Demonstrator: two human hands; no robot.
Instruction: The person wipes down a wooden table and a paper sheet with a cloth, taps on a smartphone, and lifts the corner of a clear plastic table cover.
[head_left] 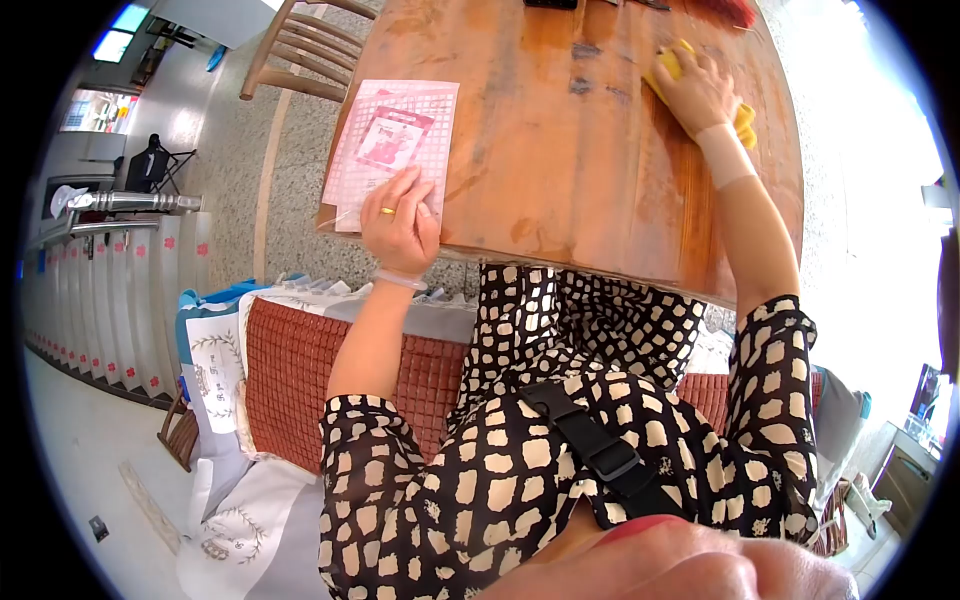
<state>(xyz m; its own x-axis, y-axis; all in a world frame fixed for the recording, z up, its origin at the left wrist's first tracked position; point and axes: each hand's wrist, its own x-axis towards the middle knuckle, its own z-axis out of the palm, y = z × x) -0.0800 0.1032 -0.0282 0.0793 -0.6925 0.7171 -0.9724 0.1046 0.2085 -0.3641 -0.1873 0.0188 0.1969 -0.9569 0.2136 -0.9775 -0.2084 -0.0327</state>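
Bent over a yellow cloth [745,128], my right hand [698,95] presses it against the wooden table [560,170] near the far right side. Yellow folds stick out beyond the fingers and beside the wrist. My left hand [400,222] is at the table's near left corner, its fingers curled together on the lower edge of pink-and-white gridded sheets [440,130]. A pink printed card or packet [393,138] lies on these sheets, just above the fingertips. Wet-looking smears and dark patches mark the tabletop between my hands.
A black object [550,3] and a red item [730,10] lie at the table's far edge. A wooden chair [305,50] stands beyond its left side. Below me is a bench with a reddish-brown woven mat [300,370]. A stair railing [130,202] is at left.
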